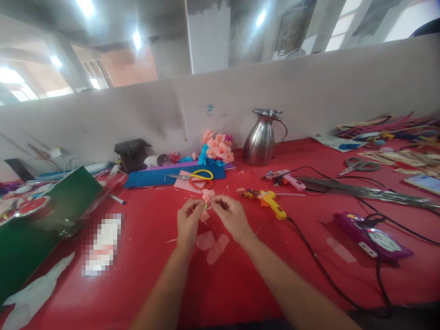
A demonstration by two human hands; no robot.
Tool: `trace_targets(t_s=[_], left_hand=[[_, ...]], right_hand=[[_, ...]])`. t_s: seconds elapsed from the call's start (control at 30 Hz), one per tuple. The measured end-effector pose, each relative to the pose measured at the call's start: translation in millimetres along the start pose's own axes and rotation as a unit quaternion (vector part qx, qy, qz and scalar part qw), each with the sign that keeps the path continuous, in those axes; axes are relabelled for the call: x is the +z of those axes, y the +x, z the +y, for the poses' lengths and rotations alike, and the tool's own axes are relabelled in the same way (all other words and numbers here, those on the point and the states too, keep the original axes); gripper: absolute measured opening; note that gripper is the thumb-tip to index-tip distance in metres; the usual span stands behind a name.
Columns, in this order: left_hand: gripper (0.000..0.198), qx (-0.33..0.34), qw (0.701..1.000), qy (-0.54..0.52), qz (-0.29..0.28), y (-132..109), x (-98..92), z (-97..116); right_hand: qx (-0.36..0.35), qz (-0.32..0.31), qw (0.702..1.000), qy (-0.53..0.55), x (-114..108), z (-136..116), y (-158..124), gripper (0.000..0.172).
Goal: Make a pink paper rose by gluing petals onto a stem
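A small pink paper flower is held up between both hands over the red table. My left hand pinches it from the left, near a bit of green under the bloom. My right hand closes its thumb and fingers on the flower's right edge. Loose pink paper petals lie on the table just below the hands. Scissors with yellow and red handles rest beyond them on a pink sheet. Right of my right hand lies a yellow glue gun.
Behind stand a steel jug and a bunch of pink flowers. A pink glue gun, grey scissors and a purple power strip with black cords lie right. Green board is at left.
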State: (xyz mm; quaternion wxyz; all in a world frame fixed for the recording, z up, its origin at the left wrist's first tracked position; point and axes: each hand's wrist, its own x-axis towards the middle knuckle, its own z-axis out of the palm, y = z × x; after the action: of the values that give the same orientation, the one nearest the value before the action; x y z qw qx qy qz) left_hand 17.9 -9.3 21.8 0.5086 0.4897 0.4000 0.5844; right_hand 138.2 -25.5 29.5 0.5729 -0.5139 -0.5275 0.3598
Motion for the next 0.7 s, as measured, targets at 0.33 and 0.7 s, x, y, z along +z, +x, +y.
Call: trace_targets(t_s=[0.33, 0.7], left_hand=[[0.015, 0.056, 0.991, 0.120, -0.009, 1.5, -2.2, -1.2], [0.010, 0.278, 0.870, 0.402, 0.059, -0.1, -5.7, -1.4]], right_hand=[[-0.029, 0.005, 0.998, -0.055, -0.9, -2.5, -1.2, 0.013], [-0.049, 0.002, 0.996, -0.078, -0.1, 0.9, -1.9, 0.012]])
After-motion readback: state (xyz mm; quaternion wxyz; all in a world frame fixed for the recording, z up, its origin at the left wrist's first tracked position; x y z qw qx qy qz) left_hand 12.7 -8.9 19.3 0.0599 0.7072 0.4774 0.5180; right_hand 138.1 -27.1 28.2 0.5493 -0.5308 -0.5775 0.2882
